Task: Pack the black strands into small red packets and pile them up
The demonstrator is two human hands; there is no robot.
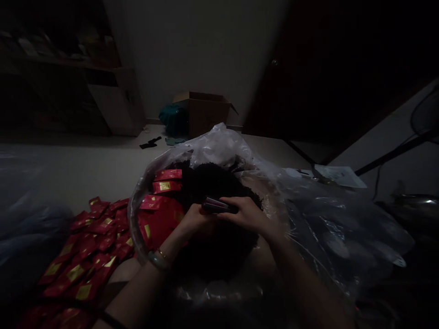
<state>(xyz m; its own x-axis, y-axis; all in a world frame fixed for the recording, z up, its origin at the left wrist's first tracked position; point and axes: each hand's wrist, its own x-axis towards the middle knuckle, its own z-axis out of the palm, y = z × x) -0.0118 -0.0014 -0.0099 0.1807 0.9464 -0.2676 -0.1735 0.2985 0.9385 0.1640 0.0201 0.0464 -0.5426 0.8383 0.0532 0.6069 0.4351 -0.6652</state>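
Observation:
Both my hands meet over a plastic-lined round container (137, 205) heaped with dark, loose, leaf-like material (216, 183). Between them is a small dark packet (219, 205), its long narrow mouth showing a pinkish line inside. My left hand (196, 219) is closed on the packet's left end, and my right hand (245, 211) grips its right end with the fingers along the top. Red packets with gold labels (167, 186) lie inside the container at the left, close to my left hand. Dim light hides the packet's underside and some fingertips.
A pile of red and gold packets (99, 233) spreads on the left. Clear plastic sheeting (336, 228) lies on the right. Behind stand an open cardboard box (209, 112) and a teal bag (173, 119). Shelving (113, 100) is at the back left, a dark door (308, 68) at the right.

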